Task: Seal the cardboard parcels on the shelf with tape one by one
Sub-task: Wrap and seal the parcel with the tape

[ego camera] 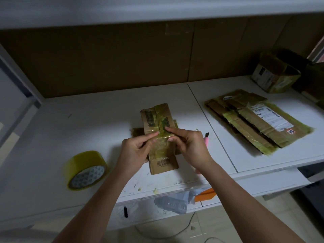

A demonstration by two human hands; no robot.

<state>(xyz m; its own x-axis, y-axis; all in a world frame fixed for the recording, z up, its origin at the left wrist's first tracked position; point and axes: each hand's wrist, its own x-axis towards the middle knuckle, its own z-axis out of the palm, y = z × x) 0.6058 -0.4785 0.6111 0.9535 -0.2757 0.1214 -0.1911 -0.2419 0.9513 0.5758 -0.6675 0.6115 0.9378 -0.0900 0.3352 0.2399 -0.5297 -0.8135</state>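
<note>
Left hand (pixel 135 146) grip and right hand (pixel 188 143) grip both pinched on the small cardboard parcel (pixel 160 135) at frame centre, fingertips meeting on the yellowish tape strip along its seam. Parcel flat on the white shelf (pixel 105 123), barcode end toward the lower edge, another scrap of cardboard poking out beneath its left side. Tape roll (pixel 86 171) lower left, lying tilted on the shelf, patterned core facing camera, well apart from the hands. Pink cutter (pixel 206 137) just right of the right hand, mostly hidden. Stack of flattened parcels (pixel 257 120) right of centre, shipping label on top. Taped box (pixel 275 75) upper right, near the back. Brown cardboard backing (pixel 122 58) across the rear, white shelf board overhead. Shelf surface split by a seam right of centre; front edge smeared with greenish residue. Dim lighting. Tiled floor, grey wrapping and an orange piece below the shelf edge.
</note>
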